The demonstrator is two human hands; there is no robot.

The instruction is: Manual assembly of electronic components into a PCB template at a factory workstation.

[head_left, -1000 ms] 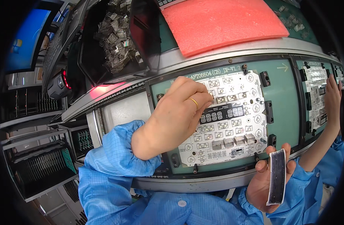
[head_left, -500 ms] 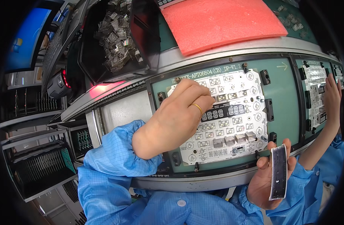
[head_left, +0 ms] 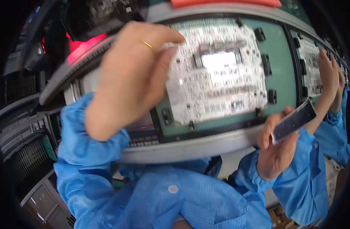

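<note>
Black bin (head_left: 80,23): located at the upper left, beyond the fixture. Contents: many small, shiny, loose pieces (head_left: 110,9); blur prevents a count. Black rack (head_left: 33,183): located at the lower left. Contents: a row of thin upright plates, with one green panel (head_left: 49,148) at its right end.

Green fixture (head_left: 282,49): set in the counter (head_left: 182,147), behind its metal front edge. One white circuit board (head_left: 220,82) lies flat in the fixture. Four black blocks are visible around the board, three at its right side and one near its lower left corner. One display (head_left: 219,59) sits on the board's upper half, washed out by glare.

Markings: pale lettering along the fixture's upper border and fine print on the board; both are too blurred to read.

Left hand (head_left: 131,72): above the board's upper left area. Thumb and forefinger tips are close together; whether they pinch a part cannot be told. One ring is worn.

Right hand (head_left: 276,152): in front of the counter. Fingers grip one dark rectangular module (head_left: 293,121) with a pale border, tilted, right end higher.
</note>
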